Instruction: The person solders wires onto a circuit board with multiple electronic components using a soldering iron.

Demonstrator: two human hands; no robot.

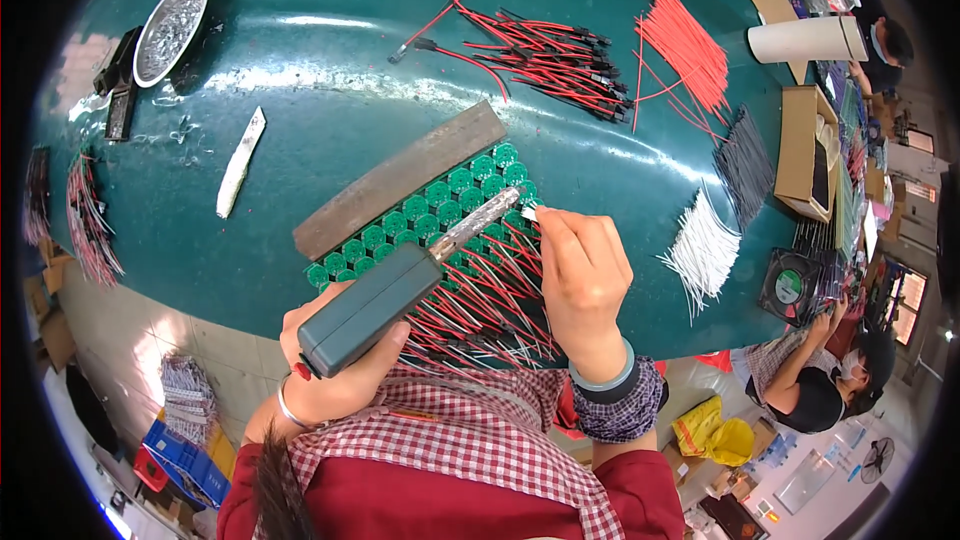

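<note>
My left hand (340, 392) is wrapped around a gun-shaped tool (372, 306) with a dark green body and a long metal barrel. The barrel slants up and right over several rows of small round green circuit boards (438, 194), its tip near their right end. Close to that tip, the thumb and fingers of my right hand (590, 275) pinch a small white piece (530, 212), too small to name. Red, white and black wires (485, 305) run from the boards toward me, between my hands. A flat grey-brown bar (400, 180) lies along the far side of the boards.
Beyond the boards lie black-and-red wires with connectors (560, 60). Loose red (685, 40), black (745, 168) and white wires (703, 250) lie at right. A metal bowl (140, 52) and a pale wrapped strip (241, 162) are at left. Another person (815, 380) works at right.
</note>
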